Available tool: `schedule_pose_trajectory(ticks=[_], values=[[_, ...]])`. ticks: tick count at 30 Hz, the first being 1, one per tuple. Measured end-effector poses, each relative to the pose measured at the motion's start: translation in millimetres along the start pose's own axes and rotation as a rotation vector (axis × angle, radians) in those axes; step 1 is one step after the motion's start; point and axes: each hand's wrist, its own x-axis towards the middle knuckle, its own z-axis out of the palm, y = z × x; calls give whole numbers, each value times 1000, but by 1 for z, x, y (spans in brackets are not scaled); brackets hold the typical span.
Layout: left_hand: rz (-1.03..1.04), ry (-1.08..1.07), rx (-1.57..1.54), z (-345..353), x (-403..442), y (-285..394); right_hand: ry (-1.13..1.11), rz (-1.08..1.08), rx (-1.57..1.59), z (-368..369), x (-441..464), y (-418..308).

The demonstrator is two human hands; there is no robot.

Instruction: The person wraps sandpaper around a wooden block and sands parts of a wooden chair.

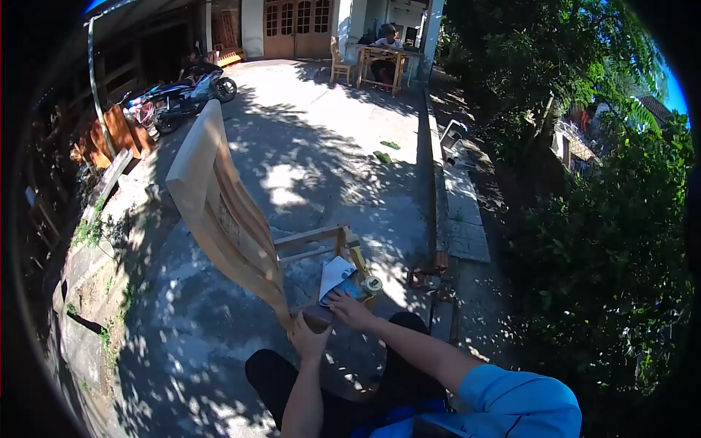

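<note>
A pale wooden chair (241,233) with a curved, slatted back stands tilted in front of my knees. Close to the lower end of its back post, my left hand (310,337) has its fingers closed on the brown face of what looks like a sandpaper sheet (318,314). The fingers of my right hand (350,309) press on the bluish part beside it, and a folded white flap (336,271) sticks up beyond them. Just right of the flap is a round, pale-topped object (372,285), whose kind I cannot make out. My fingers hide part of the sheet.
Sunlit, leaf-shadowed concrete (292,175) spreads ahead. A low kerb (437,190) runs along the right, with dense bushes (606,277) beyond. A motorbike (182,98) is parked at the back left. Farther back, a person (387,36) sits behind a wooden frame (380,69).
</note>
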Motion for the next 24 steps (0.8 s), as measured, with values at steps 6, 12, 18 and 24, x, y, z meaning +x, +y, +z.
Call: schedule_pose_trajectory(ticks=[6, 12, 18, 24], values=[[40, 14, 20, -2, 1, -4, -124, -103, -150, 4, -10, -17], [2, 20, 6, -4, 1, 5, -104, -95, -94, -9, 3, 1], [5, 48, 8, -3, 6, 9, -116, -32, -109, -7, 18, -12], [-1, 31, 0, -5, 4, 12, -39, 20, -49, -21, 21, 2]])
